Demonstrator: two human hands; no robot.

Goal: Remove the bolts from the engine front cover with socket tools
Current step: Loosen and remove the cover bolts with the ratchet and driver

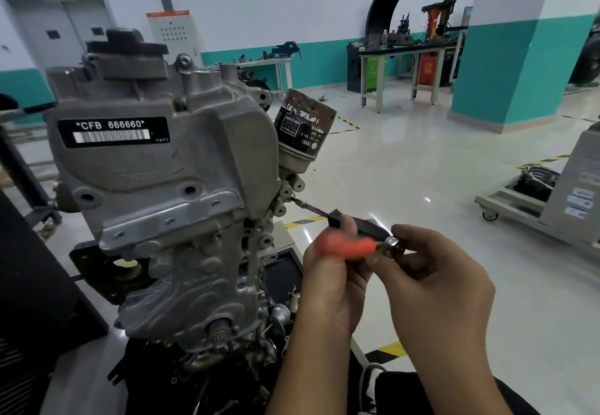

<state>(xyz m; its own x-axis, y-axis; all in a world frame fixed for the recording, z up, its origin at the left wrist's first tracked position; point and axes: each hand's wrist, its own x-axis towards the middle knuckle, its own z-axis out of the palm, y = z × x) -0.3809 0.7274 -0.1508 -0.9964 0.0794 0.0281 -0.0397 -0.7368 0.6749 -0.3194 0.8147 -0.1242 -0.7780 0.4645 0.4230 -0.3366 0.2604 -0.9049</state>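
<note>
Left hand [328, 271] raised at centre frame, fingers curled round the orange handle [349, 245] of a driver-style socket tool, thumb lying over the top; right hand [435, 271] just to the right of it, fingers bent inward and pinching the silvery end fitting [393, 242] at the handle's right end; both forearms coming up from the near lower edge. Black shaft [324, 211] of the tool running up and to the left from the left hand, thin tip meeting a bolt boss [286, 193] on the right edge of the engine front cover [168, 187]; bolt head itself too small to make out. Cover filling the left half of the view, grey cast metal, bearing a black label [112, 132] reading CFB 666660; black oil filter [300, 125] standing tilted above the tool's tip, to the far right of the cover; glossy floor [422, 161] beyond the hands.
</note>
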